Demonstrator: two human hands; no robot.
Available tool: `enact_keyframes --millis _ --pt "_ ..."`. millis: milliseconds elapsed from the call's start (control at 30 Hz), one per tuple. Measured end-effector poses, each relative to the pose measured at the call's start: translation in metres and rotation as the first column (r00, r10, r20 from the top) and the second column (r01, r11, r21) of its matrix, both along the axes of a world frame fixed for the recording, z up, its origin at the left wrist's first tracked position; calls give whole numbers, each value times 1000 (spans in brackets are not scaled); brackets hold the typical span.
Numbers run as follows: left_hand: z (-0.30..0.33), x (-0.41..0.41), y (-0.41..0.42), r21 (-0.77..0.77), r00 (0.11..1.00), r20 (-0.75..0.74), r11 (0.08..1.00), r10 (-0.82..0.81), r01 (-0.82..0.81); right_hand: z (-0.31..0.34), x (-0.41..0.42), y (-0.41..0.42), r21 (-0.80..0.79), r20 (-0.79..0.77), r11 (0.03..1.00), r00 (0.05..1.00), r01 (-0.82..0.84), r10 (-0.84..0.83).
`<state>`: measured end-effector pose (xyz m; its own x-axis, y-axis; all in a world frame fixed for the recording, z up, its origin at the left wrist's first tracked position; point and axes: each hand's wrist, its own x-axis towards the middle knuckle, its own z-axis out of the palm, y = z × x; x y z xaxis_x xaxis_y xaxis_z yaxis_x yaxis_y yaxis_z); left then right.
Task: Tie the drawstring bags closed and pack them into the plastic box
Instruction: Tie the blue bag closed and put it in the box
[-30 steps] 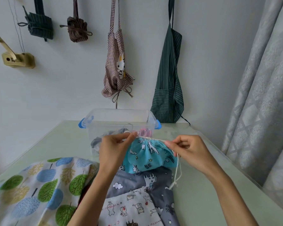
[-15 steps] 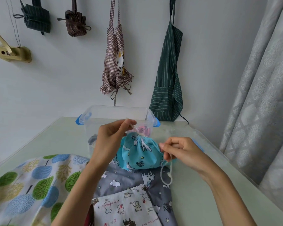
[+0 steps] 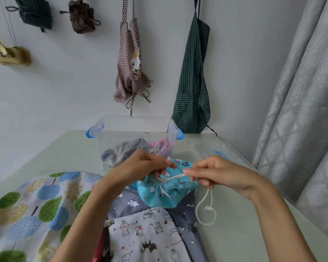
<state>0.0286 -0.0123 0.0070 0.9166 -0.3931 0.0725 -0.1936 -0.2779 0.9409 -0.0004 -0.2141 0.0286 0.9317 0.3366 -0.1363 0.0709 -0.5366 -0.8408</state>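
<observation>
A small turquoise drawstring bag (image 3: pixel 163 193) with its mouth gathered lies on a pile of flat bags. My left hand (image 3: pixel 138 167) pinches the gathered neck and one end of the white drawstring (image 3: pixel 173 177). My right hand (image 3: pixel 216 173) pinches the other end, and the cord runs taut between them. A loose loop of the cord (image 3: pixel 204 210) hangs below my right hand onto the table. Behind stands the clear plastic box (image 3: pixel 134 129) with blue latches, holding a grey bag (image 3: pixel 123 150) and a pink bag (image 3: pixel 161 146).
Flat bags lie in front of me: a tree-print one (image 3: pixel 32 207), a grey cloud-print one (image 3: pixel 129 203) and a white cat-print one (image 3: pixel 150 237). The clear lid (image 3: pixel 212 148) lies to the box's right. Aprons hang on the wall behind; a curtain (image 3: pixel 301 110) hangs at right.
The turquoise bag has come down from upright onto the pile. My hands have drawn closer, both pinching the drawstring at its neck, and the cord's loose end now lies on the table.
</observation>
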Motion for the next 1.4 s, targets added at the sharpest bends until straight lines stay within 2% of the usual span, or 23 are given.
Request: enact_keyframes --millis 100,200,300,367,433,500,567,667,767,867,1000,1133,1267,1400 --pt "-1 -6 -5 145 978 -42 967 -203 207 6 -3 -6 270 -20 963 1000 -12 18" --pt "-1 -12 -15 217 936 -75 911 -343 351 8 -1 -6 423 -25 906 1000 16 -7" --pt "0 -15 -29 235 901 -156 870 -405 432 5 4 -3 478 -1 871 992 113 -128" --pt "0 -17 -34 268 890 -146 849 -432 456 0 9 1 477 47 865 978 157 -204" --pt "-4 -20 -35 309 869 -112 815 -481 491 -3 11 6 509 88 849 972 144 -218" --pt "-10 -21 -35 330 856 -138 792 -498 514 -5 12 11 543 104 834 978 96 -180" --pt "-13 -19 -35 305 871 -162 816 -463 491 -9 14 12 442 134 892 976 95 -170" --pt "-8 -14 -29 168 936 -145 924 -322 344 -12 15 6 217 204 964 959 153 -198" --pt "-2 -13 -20 40 965 -132 971 -229 235 -12 11 -10 1 232 999 972 34 -33" --pt "2 -12 -12 -19 975 -128 983 -182 181 -11 6 -12 -168 197 985 977 -46 80" --pt "2 -8 -7 -67 981 -119 987 -151 144 -12 6 1 -118 313 992 950 41 -2" --pt "-3 -1 -1 -177 986 -157 984 -60 31 -4 3 -5 25 419 994 902 107 -107" --pt "-4 1 -1 -330 974 -223 943 -30 -46 3 -1 -10 92 406 995 911 35 -69" --pt "0 -1 -5 -385 965 -260 913 31 -134 9 -9 -8 -6 404 1000 915 2 1"
